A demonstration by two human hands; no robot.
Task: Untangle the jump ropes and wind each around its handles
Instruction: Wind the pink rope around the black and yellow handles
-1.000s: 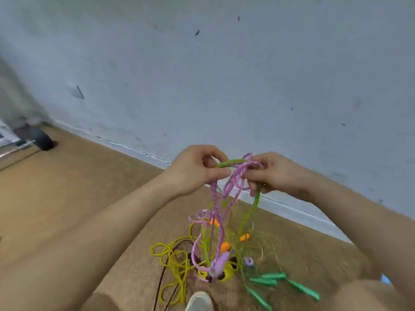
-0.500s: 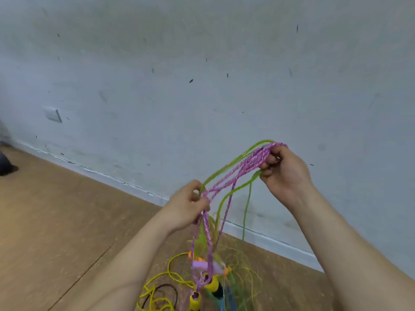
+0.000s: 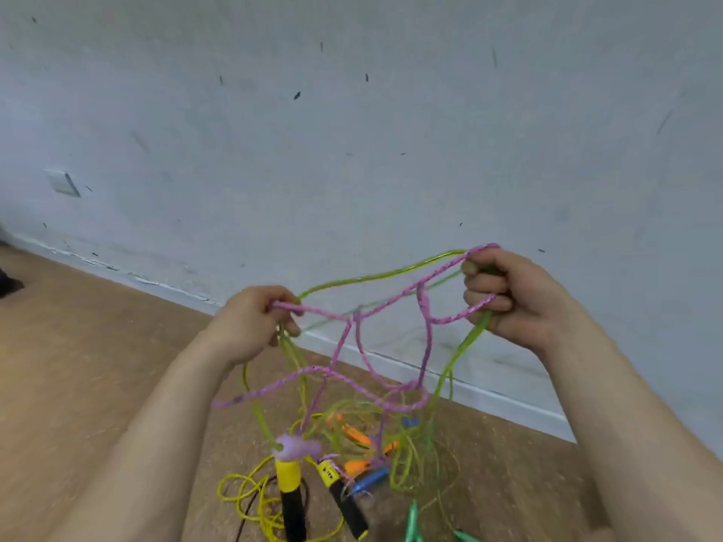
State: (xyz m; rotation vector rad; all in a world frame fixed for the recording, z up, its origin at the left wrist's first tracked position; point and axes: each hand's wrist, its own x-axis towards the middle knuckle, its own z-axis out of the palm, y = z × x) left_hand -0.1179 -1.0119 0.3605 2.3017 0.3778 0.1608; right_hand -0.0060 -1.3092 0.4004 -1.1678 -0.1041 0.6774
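The pink rope (image 3: 313, 311) is showing a matt braided weave, the green rope (image 3: 467, 344) is gleaming like smooth plastic, and the floor (image 3: 98, 346) is looking wooden.

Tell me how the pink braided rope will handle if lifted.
Probably floppy: the pink rope sags in loops between left hand and right hand. Its braid likely grips, not slips. Likely to snag, being crossed with the green rope.

tangled pink rope (image 3: 385, 307) and green rope (image 3: 375, 276), aloft
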